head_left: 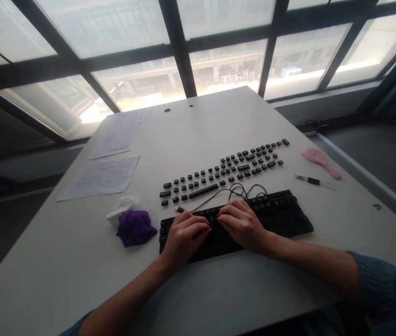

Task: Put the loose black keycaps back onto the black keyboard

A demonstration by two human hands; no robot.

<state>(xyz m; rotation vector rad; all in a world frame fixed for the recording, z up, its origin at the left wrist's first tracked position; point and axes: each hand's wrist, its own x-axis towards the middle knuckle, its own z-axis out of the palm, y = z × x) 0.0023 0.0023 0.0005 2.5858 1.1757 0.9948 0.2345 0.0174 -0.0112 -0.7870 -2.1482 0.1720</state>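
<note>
A black keyboard (285, 217) lies at a slant near the front of the table, with part of its key area bare of keycaps. Over its left part rests my left hand (188, 233), fingers bent and pressed together at the tips. Close beside it, my right hand (242, 223) bends its fingers down into a pinch at the upper key rows. Whatever lies between the fingertips is too small or hidden to make out. Behind the keyboard, loose black keycaps (243, 168) are spread in several rows, a long spacebar keycap (203, 191) among them. The keyboard's cable (238, 188) is coiled between.
A purple cloth (135, 227) and a crumpled white tissue (121, 207) lie left of the keyboard. Written paper sheets (100, 178) are farther left. To the right are a pink hairbrush (319, 159) and a thin tool with wire ends (313, 181). Windows stand behind the white table (198, 135).
</note>
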